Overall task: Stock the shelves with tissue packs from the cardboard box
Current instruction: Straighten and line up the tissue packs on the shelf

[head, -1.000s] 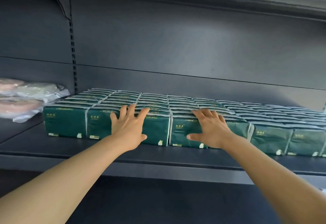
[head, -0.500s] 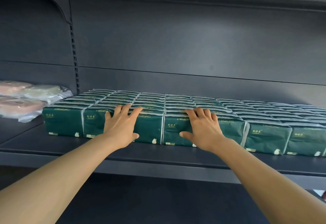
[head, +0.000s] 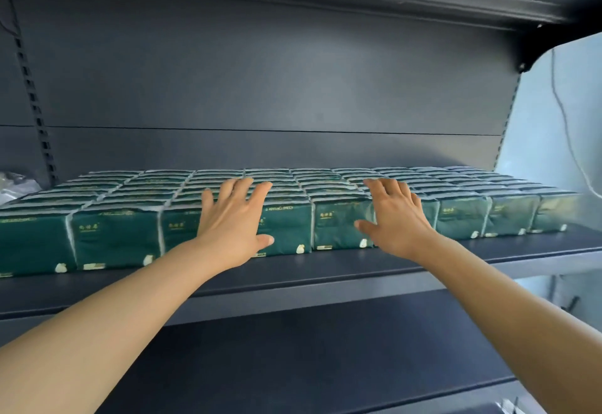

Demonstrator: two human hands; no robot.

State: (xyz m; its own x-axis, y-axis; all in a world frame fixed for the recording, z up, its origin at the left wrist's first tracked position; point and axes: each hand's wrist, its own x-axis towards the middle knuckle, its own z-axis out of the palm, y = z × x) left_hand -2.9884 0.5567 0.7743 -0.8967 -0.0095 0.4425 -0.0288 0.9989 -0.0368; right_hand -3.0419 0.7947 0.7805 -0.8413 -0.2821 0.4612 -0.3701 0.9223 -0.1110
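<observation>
Pressing tissue packs [head: 286, 228] further right than before.

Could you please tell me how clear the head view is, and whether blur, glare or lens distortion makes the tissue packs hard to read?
Head view: the green tissue packs are soft with blur, their print unreadable; the shelf edge bows from wide-angle distortion; bright light washes out the right side beyond the shelf, and the rightmost packs look pale; the left hand and right hand are fairly sharp.

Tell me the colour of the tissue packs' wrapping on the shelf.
Dark green, with pale edges and small gold lettering, on the tissue packs; seen in the head view.
</observation>
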